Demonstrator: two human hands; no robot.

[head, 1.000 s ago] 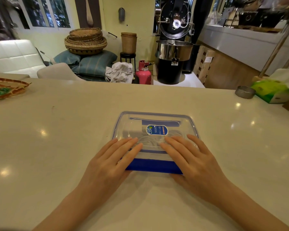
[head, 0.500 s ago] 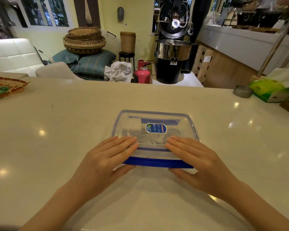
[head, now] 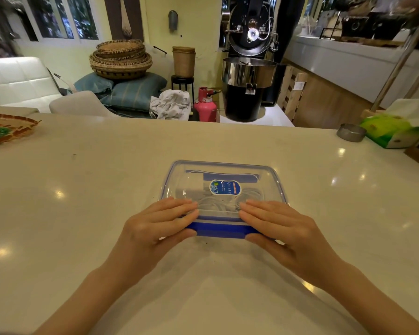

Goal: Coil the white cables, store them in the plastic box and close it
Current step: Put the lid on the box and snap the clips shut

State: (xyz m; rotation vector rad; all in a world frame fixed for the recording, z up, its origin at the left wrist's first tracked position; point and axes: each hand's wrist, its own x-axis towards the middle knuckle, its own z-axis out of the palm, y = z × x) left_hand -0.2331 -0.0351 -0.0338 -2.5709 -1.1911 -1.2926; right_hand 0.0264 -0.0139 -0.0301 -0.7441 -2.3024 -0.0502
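While the box (head: 224, 197) sits lid-on at the centre of the counter (head: 82, 189), both hands hold its near edge. Left hand (head: 153, 228): fingers straight and flat on the lid (head: 228, 172) at the box's 7 o'clock corner, thumb tucked under against the blue latch (head: 219, 230); the near edge is pinched between fingers and thumb. Right hand (head: 283, 233): mirror pose at the 5 o'clock corner, fingers flat on top, thumb under at the latch's right end. Gap between the two sets of fingertips lies over the lid's near middle.

Cables (head: 218, 201): white, coiled, seen through the clear lid, inside the box, toward its near half. A blue oval sticker (head: 225, 187) sits at lid centre.

Whether the latch is snapped fully down, I cannot tell.

Surroundings, from the box: woven tray (head: 7, 129) at 10 o'clock on the counter edge; metal dish (head: 350, 132) at 2 o'clock, a green tissue box (head: 390, 131) just beside it; pink cylinder (head: 205, 107) at 12 o'clock, beyond the counter.
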